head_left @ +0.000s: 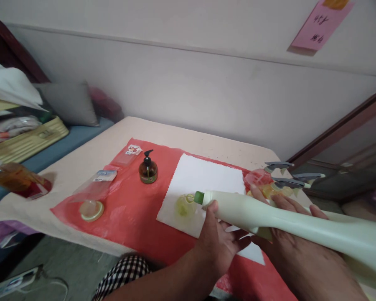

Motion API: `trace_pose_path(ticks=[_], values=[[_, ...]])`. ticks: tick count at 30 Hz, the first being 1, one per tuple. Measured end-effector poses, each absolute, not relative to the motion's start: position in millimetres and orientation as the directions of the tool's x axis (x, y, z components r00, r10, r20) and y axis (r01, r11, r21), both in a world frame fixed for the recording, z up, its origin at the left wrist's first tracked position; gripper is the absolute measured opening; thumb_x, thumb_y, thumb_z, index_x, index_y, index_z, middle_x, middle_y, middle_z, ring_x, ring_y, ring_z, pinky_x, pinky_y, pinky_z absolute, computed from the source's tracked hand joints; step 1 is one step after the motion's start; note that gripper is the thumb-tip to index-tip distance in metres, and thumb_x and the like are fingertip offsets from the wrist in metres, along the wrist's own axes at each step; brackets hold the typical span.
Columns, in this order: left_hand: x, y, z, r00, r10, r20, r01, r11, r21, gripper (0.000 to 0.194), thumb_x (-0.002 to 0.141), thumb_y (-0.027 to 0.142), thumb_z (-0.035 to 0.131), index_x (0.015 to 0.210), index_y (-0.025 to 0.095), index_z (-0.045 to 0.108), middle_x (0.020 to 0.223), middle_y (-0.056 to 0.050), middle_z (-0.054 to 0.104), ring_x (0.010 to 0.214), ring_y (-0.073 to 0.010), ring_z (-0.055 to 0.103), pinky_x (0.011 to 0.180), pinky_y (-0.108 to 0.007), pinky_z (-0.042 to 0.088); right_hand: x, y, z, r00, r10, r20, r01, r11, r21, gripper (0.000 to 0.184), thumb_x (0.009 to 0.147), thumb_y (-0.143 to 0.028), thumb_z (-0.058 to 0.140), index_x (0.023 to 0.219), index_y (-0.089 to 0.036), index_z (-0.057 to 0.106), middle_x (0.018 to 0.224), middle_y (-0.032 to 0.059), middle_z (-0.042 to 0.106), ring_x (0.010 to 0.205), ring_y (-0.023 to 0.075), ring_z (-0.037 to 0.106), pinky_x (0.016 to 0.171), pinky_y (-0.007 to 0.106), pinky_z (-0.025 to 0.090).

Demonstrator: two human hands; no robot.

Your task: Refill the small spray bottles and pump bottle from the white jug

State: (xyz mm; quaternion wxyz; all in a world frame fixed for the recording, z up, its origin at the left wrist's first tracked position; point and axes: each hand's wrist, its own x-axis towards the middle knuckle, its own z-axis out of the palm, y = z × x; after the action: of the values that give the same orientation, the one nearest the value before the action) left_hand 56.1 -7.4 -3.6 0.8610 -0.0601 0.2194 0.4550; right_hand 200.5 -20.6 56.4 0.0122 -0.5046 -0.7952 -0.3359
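Observation:
A large pale green jug (238,207) lies nearly on its side in the air, its green spout (199,197) pointing left. My left hand (217,240) holds the neck end from below, thumb pressed against it. Around the jug's handle wraps my right hand (288,217), its fingers partly hidden behind. Just under the spout, a small clear bottle (184,207) with some yellowish-green liquid stands on a white cloth (207,175). Whether liquid is flowing I cannot tell. A brown pump bottle (148,170) stands farther left.
A red plastic sheet (125,213) covers part of the table. Several grey pump heads (288,182) on bottles stand at right. At left are a round lid (92,210), clear packaging (95,184) and a bottle of amber liquid (19,177). A wall (175,92) rises behind.

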Motion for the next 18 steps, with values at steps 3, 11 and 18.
trace_pose_path(ticks=[3,11,18], values=[[55.9,-7.8,-3.1,0.491,0.76,-0.426,-0.809,0.579,0.103,0.061,0.091,0.06,0.043,0.126,0.013,0.06,0.119,-0.013,0.063,0.088,-0.0251,0.065,0.08,-0.035,0.048,198.6,-21.0,57.8,-0.49,0.803,0.339,0.807,0.271,0.525,0.073,0.087,-0.025,0.04,0.158,-0.015,0.022,0.128,0.0234,0.059,0.117,0.0422,0.057,0.1,0.062,0.04],[55.6,-8.1,-1.6,0.491,0.76,-0.426,-0.811,0.577,0.096,0.061,0.091,0.059,0.043,0.127,0.013,0.06,0.122,-0.014,0.063,0.089,-0.0252,0.065,0.08,-0.035,0.048,200.4,-22.1,56.6,-0.492,0.801,0.34,0.801,0.264,0.537,0.073,0.087,-0.02,0.038,0.157,-0.015,0.023,0.127,0.0237,0.06,0.118,0.0426,0.057,0.1,0.063,0.041],[55.2,-8.5,-1.9,0.499,0.76,-0.416,-0.81,0.58,0.089,0.06,0.091,0.059,0.044,0.127,0.013,0.06,0.119,-0.013,0.063,0.088,-0.025,0.065,0.081,-0.036,0.049,197.9,-22.5,57.5,-0.496,0.792,0.356,0.804,0.264,0.532,0.072,0.087,-0.019,0.041,0.157,-0.012,0.024,0.128,0.0249,0.06,0.119,0.0422,0.056,0.1,0.063,0.042]])
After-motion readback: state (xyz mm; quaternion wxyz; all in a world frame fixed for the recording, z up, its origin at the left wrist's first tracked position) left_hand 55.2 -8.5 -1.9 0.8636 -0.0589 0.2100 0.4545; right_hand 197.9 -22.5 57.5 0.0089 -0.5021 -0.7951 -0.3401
